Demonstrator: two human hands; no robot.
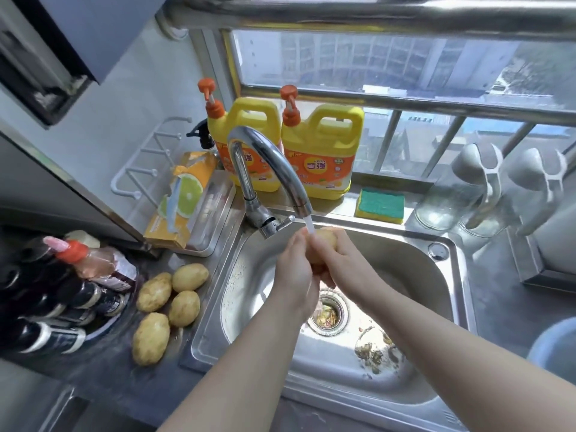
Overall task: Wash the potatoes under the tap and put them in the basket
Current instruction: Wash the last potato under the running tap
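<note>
One potato (326,240) held by both hands under the running tap (268,160).
From the head camera, the left hand (294,271) and right hand (341,260) each curl their fingers round the potato. It sits just below the spout in the stream of water (310,226), above the sink (405,241). Four more potatoes (184,308) lie close together on the counter (124,385) left of the sink, beside a cluster of dark bottles (62,307). Two yellow soap jugs (324,151) and a sponge (380,205) sit behind the tap.
</note>
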